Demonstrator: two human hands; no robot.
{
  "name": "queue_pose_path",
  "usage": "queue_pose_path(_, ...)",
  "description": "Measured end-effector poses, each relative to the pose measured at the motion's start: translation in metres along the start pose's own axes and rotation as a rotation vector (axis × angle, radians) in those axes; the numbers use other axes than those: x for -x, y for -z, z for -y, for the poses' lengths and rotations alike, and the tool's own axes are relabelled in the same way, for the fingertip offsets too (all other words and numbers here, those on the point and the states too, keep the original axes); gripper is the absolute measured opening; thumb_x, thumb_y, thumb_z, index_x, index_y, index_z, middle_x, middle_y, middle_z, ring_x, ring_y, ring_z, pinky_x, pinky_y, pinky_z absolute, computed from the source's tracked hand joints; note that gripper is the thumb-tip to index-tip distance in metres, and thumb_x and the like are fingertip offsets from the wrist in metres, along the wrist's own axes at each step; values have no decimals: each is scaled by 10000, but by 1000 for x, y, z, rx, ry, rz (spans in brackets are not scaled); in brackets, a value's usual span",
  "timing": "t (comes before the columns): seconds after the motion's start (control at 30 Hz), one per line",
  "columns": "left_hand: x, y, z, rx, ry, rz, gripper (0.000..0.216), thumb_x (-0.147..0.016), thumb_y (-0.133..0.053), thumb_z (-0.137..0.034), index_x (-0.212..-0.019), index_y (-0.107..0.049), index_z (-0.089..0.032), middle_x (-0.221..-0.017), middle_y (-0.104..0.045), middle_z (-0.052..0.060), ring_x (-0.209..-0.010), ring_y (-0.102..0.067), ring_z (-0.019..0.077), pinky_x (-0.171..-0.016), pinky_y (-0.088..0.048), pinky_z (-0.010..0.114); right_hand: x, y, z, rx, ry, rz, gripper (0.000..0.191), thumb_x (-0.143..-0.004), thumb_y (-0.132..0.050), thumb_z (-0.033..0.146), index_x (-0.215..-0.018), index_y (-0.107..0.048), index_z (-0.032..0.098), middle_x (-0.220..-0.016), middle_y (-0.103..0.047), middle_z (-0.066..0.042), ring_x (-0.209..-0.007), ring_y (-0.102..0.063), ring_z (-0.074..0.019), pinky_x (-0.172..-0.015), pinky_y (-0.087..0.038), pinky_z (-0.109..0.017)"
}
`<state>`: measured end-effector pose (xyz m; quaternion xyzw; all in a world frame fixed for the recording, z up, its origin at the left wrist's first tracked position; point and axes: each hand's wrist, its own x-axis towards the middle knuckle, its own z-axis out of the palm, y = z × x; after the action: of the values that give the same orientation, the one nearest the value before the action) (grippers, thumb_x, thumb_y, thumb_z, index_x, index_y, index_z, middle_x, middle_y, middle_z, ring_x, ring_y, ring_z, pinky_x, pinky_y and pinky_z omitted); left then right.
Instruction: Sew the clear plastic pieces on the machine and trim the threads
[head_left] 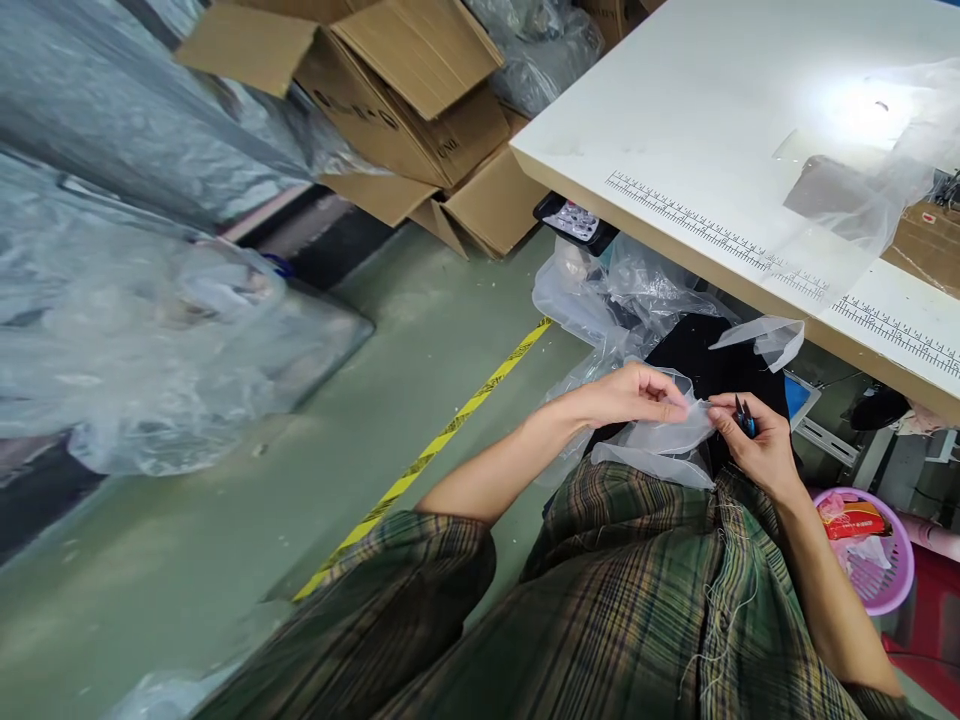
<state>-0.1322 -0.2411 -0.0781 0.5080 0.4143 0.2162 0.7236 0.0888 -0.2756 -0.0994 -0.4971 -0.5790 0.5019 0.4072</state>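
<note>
The sheer cloth (667,438) lies over your lap, near the table's edge. Your left hand (628,394) pinches it between thumb and fingers; your right hand (761,442) grips its edge just beside, with small snips (745,418) tucked among the fingers. The white table (645,115) stands ahead, a pink basket (905,575) to your right, yellow tape (457,422) on the floor to your left.

The white table (675,120) carries sheer fabric (874,215) and a brown box (930,250).
</note>
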Motion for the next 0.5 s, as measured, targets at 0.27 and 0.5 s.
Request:
queue_pose_path(0.27,-6,-2,-4,-160,-211,-142,188,-794,-764,-291,-895,-745,-134,-927,-727,55,-828,-660,127,-748,-510,246,1,-3,4,-79,-117,46,345,-771,-726,548,-816,-714,206,-638,-653,-8,-527,-526,-133,-468,-408,-258)
queue_pose_path(0.5,-20,-13,-11,-35,-106,-2,297,-766,-805,-312,-944,-687,-106,-809,-723,33,-685,-644,91,-672,-506,220,3,0,6,-69,-126,-19,365,-774,-722,567,-815,-663,209,-691,-692,-19,-531,-530,-127,-450,-380,-241)
